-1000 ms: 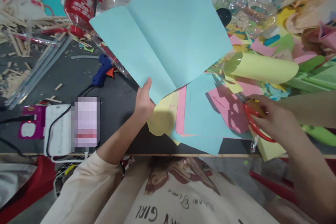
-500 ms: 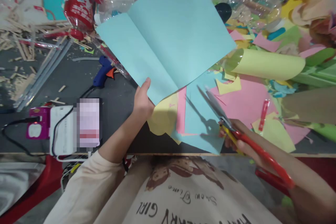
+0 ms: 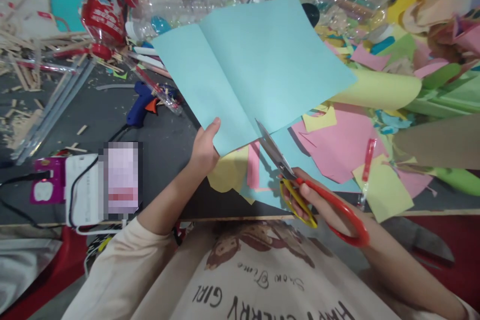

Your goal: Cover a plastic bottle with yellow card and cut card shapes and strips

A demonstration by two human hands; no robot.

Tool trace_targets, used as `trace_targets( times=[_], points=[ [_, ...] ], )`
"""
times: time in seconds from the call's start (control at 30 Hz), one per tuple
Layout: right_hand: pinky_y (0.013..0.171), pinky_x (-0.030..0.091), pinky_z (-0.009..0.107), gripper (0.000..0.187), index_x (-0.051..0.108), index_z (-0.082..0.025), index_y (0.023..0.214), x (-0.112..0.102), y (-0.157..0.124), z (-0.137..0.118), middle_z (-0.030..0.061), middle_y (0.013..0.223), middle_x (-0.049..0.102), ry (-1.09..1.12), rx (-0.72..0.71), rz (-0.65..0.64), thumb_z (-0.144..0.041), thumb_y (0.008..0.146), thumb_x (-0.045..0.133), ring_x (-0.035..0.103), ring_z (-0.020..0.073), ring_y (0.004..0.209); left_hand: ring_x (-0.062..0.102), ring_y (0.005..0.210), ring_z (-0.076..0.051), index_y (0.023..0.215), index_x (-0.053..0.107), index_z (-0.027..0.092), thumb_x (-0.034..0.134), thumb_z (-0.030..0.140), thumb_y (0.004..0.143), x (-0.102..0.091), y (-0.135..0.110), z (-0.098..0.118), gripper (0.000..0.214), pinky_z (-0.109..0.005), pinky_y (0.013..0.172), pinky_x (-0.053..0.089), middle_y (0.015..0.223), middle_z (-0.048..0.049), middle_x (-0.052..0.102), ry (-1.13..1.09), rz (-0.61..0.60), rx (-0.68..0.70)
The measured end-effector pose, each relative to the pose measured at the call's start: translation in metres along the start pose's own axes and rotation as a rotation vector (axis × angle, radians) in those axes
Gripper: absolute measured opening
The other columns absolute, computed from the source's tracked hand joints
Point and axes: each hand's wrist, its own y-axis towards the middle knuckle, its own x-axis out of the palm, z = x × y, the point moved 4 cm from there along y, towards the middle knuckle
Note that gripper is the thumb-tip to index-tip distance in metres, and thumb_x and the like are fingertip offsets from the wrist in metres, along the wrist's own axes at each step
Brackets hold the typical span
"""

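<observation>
A creased sheet of light blue paper (image 3: 262,60) is held up over the table by my left hand (image 3: 205,146), its thumb on top near the lower corner. My right hand (image 3: 305,192) grips scissors (image 3: 275,152) with one red and one yellow handle loop. Their blades point up and left, with the tips at the sheet's lower edge, close to the crease. Whether they have cut into the paper, I cannot tell. Beneath lie another blue sheet (image 3: 296,155), a yellow paper piece (image 3: 228,172) and a pink strip (image 3: 253,165).
On the left are a blue glue gun (image 3: 140,105), a phone (image 3: 123,177), a white power strip (image 3: 82,190) and scattered wooden sticks (image 3: 24,125). Plastic bottles (image 3: 168,0) line the back. Pink paper (image 3: 337,145) and a yellow paper roll (image 3: 386,87) lie to the right.
My right hand has brought the scissors left and up to the sheet's lower edge. The blue sheet has shifted slightly right and down with my left hand.
</observation>
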Motion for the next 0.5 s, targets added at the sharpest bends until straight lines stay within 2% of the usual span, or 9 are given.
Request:
trace_targets(
  times=[0.1, 0.23, 0.37, 0.5],
  points=[
    [0.064, 0.051, 0.032, 0.043, 0.054, -0.025, 0.085, 0.007, 0.005, -0.002, 0.0005, 0.071, 0.056, 0.066, 0.045, -0.029, -0.063, 0.098, 0.041, 0.058, 0.0163, 0.066, 0.063, 0.127, -0.031, 0.097, 0.072, 0.016, 0.068, 0.025, 0.081, 0.0, 0.0, 0.0, 0.018, -0.039, 0.105, 0.054, 0.105, -0.0094, 0.078, 0.026, -0.007, -0.019],
    [0.058, 0.049, 0.031, 0.044, 0.052, -0.025, 0.09, 0.011, 0.009, -0.005, 0.0011, 0.08, 0.061, 0.135, 0.086, -0.035, -0.067, 0.095, 0.043, 0.055, 0.0123, 0.057, 0.067, 0.119, -0.032, 0.108, 0.071, 0.016, 0.068, 0.027, 0.081, 0.001, 0.0, 0.0, 0.029, -0.042, 0.104, 0.055, 0.114, -0.0106, 0.077, 0.026, -0.048, -0.041],
    [0.056, 0.05, 0.032, 0.044, 0.053, -0.026, 0.086, 0.011, 0.01, -0.01, 0.0023, 0.082, 0.064, 0.076, 0.114, -0.017, -0.069, 0.093, 0.046, 0.056, 0.0143, 0.058, 0.068, 0.119, -0.031, 0.109, 0.071, 0.018, 0.069, 0.028, 0.081, 0.0, 0.0, 0.001, 0.029, -0.041, 0.102, 0.055, 0.113, -0.0092, 0.077, 0.026, -0.045, -0.076],
    [0.063, 0.053, 0.034, 0.043, 0.054, -0.027, 0.086, 0.01, 0.008, -0.014, 0.0019, 0.075, 0.062, 0.006, 0.098, -0.006, -0.068, 0.094, 0.044, 0.061, 0.0189, 0.067, 0.066, 0.121, -0.031, 0.106, 0.071, 0.019, 0.069, 0.027, 0.081, 0.0, 0.0, 0.003, 0.027, -0.041, 0.102, 0.055, 0.11, -0.0079, 0.078, 0.01, -0.026, -0.061]
  ],
)
